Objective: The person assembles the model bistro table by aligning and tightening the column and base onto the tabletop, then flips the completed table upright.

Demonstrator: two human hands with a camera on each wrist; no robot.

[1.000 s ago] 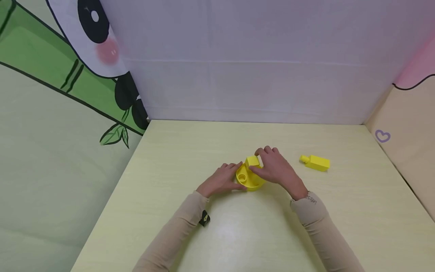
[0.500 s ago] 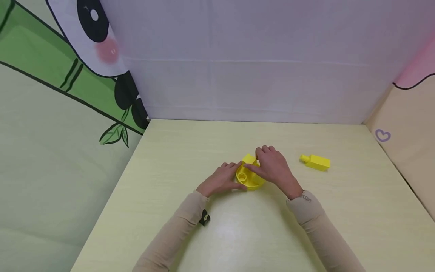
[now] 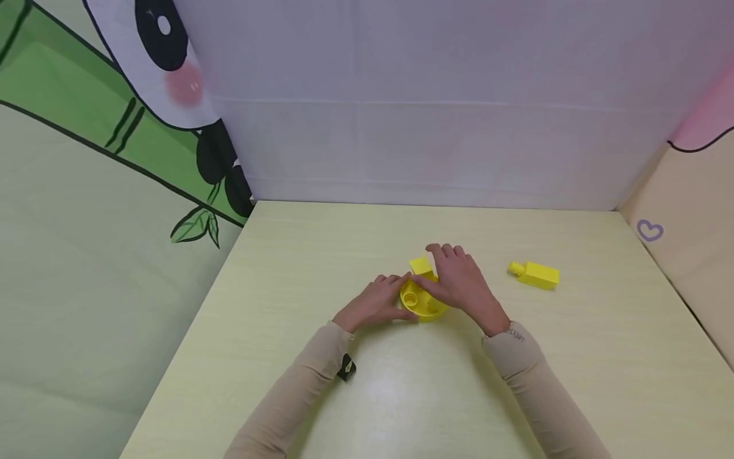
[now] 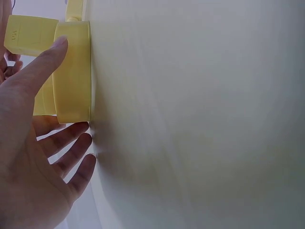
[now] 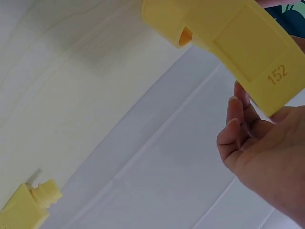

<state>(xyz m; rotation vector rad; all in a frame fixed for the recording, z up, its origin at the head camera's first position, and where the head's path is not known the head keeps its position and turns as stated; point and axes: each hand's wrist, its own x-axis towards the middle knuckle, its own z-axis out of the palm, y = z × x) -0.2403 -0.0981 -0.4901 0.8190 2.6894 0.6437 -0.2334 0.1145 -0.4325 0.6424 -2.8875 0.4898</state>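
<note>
Block (image 3: 420,266): shifted a little left over the dish (image 3: 425,317) since one second ago, while my right index finger has straightened away from it.
Head view, dish: on the table (image 3: 344,248), well in from its side edges; my left hand (image 3: 375,305) holds it between thumb and fingers.
Head view, right hand (image 3: 463,284): thumb laid along the block, index finger clear of it, so no pinch.
Head view, bottle (image 3: 537,274): lying towards the table's far right corner.
Left wrist view, dish: smooth-walled, likely light, stiff and rather slippery; best steadied low, thumb opposite fingers.
Right wrist view, block: flat-sided, marked 152; I judge it hard and not fragile, best taken by opposite flat faces.
</note>
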